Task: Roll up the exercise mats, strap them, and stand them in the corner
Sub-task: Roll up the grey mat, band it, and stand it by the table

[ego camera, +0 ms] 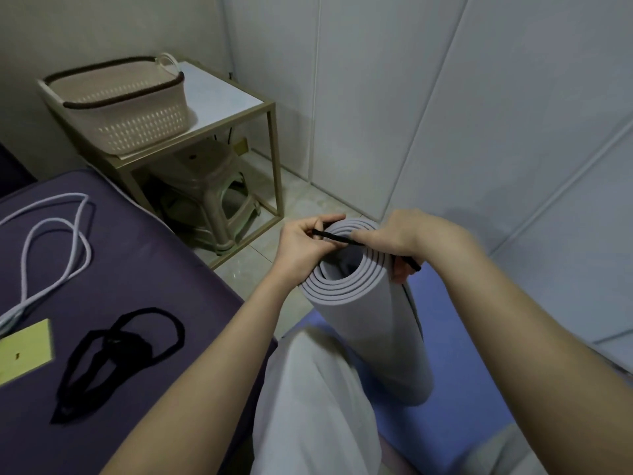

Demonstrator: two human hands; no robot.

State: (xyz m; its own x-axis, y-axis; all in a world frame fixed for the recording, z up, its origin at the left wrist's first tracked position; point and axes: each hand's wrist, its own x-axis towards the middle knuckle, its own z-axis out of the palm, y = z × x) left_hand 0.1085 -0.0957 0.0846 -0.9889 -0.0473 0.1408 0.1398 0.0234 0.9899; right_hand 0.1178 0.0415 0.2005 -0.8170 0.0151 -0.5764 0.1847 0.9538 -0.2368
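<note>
- A dark purple pad (154, 269) fills the near left.
- A blue mat (462, 354) lies flat on the floor at near right, under the roll.
- A gold-framed table (226, 94) stands at far left, against the wall.
- The grey roll (376, 337) stands on end in the centre, just right of the pad. It is tilted a little, and its coiled top faces the camera.
- A beige basket (130, 121) sits on the table, and a stool (205, 186) is tucked beneath.
- The left hand (305, 241) is at the roll's top left edge. Its thumb and fingers pinch one end of a black strap (337, 238).
- The right hand (397, 234) rests over the top right rim, its fingers curled round the strap (a short piece pokes out past them).
- The strap runs taut across the roll's open top, between the two hands.
- A white cord (54, 234) loops on the pad at far left.
- A spare strap (113, 351) lies near it, tangled.
- A yellow card (24, 351) lies at the pad's left edge.
</note>
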